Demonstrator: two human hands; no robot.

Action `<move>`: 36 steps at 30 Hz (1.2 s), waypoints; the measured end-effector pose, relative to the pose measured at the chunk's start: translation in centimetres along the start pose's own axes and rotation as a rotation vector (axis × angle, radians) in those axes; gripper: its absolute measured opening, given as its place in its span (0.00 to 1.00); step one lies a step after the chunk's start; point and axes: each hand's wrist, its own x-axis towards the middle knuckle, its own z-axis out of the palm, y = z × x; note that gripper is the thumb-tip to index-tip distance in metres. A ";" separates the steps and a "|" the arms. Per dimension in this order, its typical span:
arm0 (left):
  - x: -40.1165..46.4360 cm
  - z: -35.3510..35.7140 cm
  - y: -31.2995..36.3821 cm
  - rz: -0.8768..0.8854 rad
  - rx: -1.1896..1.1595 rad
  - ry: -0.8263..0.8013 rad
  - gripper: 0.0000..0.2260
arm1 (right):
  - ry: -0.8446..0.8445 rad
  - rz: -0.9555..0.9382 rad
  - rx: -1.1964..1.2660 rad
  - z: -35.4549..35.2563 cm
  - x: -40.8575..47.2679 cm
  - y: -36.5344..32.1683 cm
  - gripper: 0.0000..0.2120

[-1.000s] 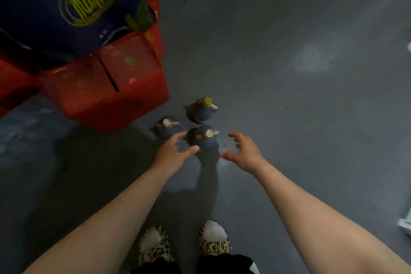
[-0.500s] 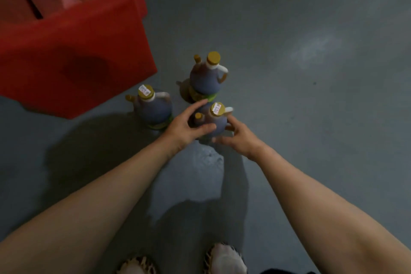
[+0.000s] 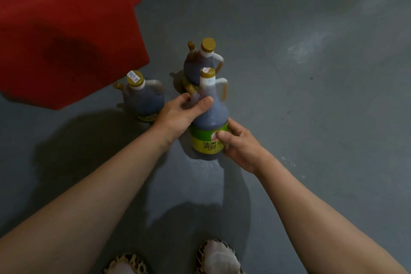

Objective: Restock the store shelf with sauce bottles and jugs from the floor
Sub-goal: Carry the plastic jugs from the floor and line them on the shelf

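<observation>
Three dark sauce jugs with gold caps and clear handles are in front of me. The nearest jug (image 3: 211,116), with a green and yellow label, is lifted and tilted toward me. My left hand (image 3: 181,116) grips its shoulder and small spout, and my right hand (image 3: 241,143) grips its labelled lower body from the right. A second jug (image 3: 142,98) stands on the grey floor to the left. A third jug (image 3: 201,60) stands behind the held one, partly hidden by it.
A red display box (image 3: 66,36) fills the upper left, close to the left jug. Grey floor (image 3: 311,96) stretches to the right and far side. My feet in leopard-print slippers (image 3: 219,257) are at the bottom edge.
Both hands closed around the nearest jug and raised it off the floor, tipping it toward me so its label shows. The camera moved lower and closer to the jugs.
</observation>
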 end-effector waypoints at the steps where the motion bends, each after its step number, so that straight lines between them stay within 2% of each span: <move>1: -0.2 0.0 0.1 -0.008 0.020 -0.008 0.07 | -0.030 0.006 0.079 0.0 -0.4 0.2 0.45; 3: -0.5 0.0 0.7 -0.015 0.060 -0.032 0.12 | -0.088 0.030 0.158 -0.2 -1.0 0.0 0.48; 6: -0.8 0.0 1.6 -0.015 0.080 -0.022 0.25 | -0.157 0.079 0.191 -0.6 -1.9 -0.7 0.47; 12: -1.9 -0.2 2.6 -0.043 0.084 0.006 0.33 | -0.194 0.090 0.201 0.0 -3.2 -1.6 0.44; 17: -3.2 -0.6 5.2 0.003 0.014 0.005 0.27 | -0.161 0.017 0.169 1.6 -3.4 -3.0 0.46; 20: -3.7 -1.2 7.2 0.028 -0.046 0.036 0.20 | -0.120 -0.045 0.118 3.2 -3.1 -4.8 0.49; 25: -4.5 -2.6 10.0 0.094 -0.172 0.098 0.18 | -0.072 -0.112 0.041 6.2 -2.3 -6.8 0.51; 28: -5.0 -3.3 10.5 0.138 -0.225 0.091 0.13 | -0.041 -0.143 0.022 7.5 -1.8 -7.4 0.50; 36: -4.3 -4.3 10.7 0.118 -0.287 0.043 0.16 | -0.037 -0.179 0.007 7.9 -1.0 -7.5 0.47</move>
